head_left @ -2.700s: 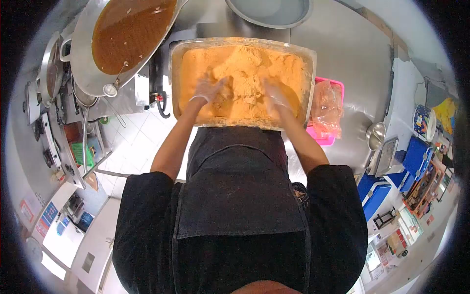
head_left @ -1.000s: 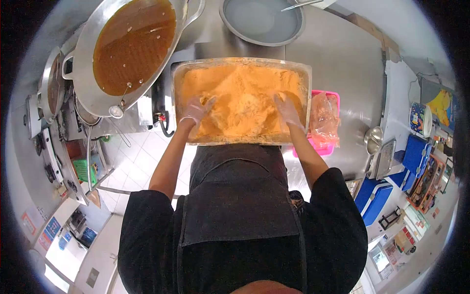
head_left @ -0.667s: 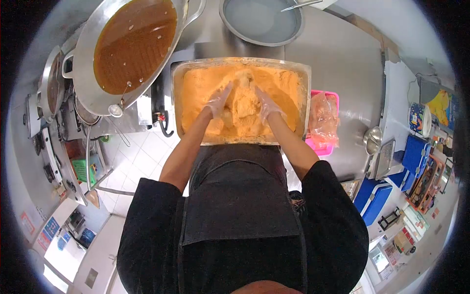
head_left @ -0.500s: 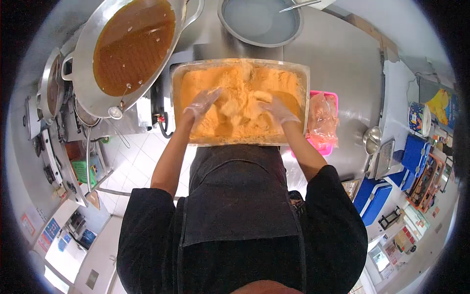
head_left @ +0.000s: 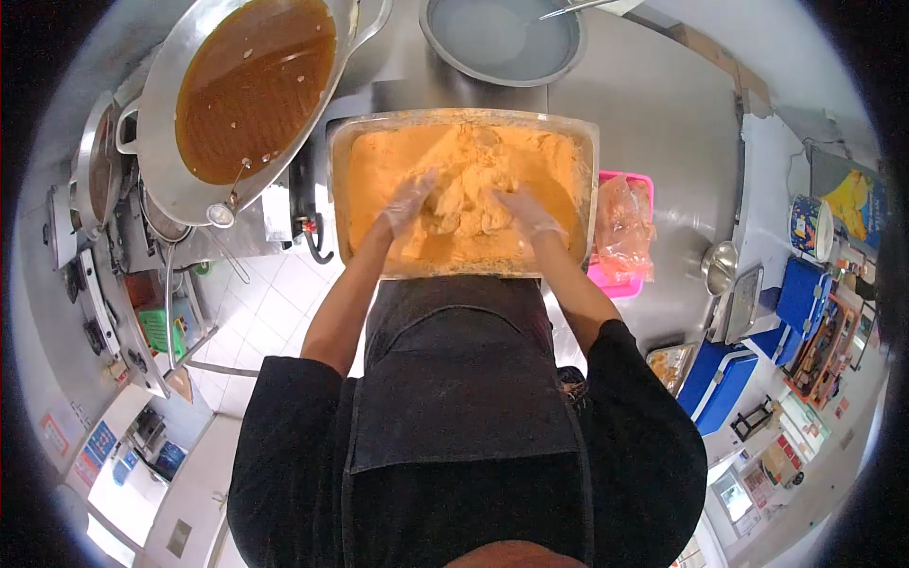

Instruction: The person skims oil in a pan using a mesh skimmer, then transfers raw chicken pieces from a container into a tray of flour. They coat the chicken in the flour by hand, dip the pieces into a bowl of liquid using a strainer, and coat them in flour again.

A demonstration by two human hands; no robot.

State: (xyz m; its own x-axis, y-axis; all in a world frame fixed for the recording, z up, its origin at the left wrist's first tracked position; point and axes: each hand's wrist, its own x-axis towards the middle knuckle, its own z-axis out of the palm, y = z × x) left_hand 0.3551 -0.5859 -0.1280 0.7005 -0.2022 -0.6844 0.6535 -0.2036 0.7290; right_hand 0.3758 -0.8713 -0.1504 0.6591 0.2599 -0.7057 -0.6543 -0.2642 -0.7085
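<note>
A large rectangular tub point(head_left: 589, 208) holds orange-coloured breading powder point(head_left: 379, 156). Several pieces of food, thickly coated in the powder, lie heaped as a pile point(head_left: 469, 199) in the middle; what is under the coating cannot be made out. My left hand point(head_left: 409, 201), in a clear plastic glove, rests at the pile's left side with its fingers stretched forward. From the right, my gloved right hand point(head_left: 532, 210) reaches in with extended fingers touching the coated pieces. Powder partly hides the fingertips of both hands.
A big pan of brown oil point(head_left: 256, 90) stands at the upper left, with a thermometer point(head_left: 221, 215) on its rim. Behind the tub is a bowl of cloudy liquid point(head_left: 502, 43). A pink tray point(head_left: 620, 284) with a plastic bag point(head_left: 625, 232) sits right of the tub.
Both hands have shifted slightly, the left one inward to the right. The coated pieces between them are heaped differently, and the view has moved a little.
</note>
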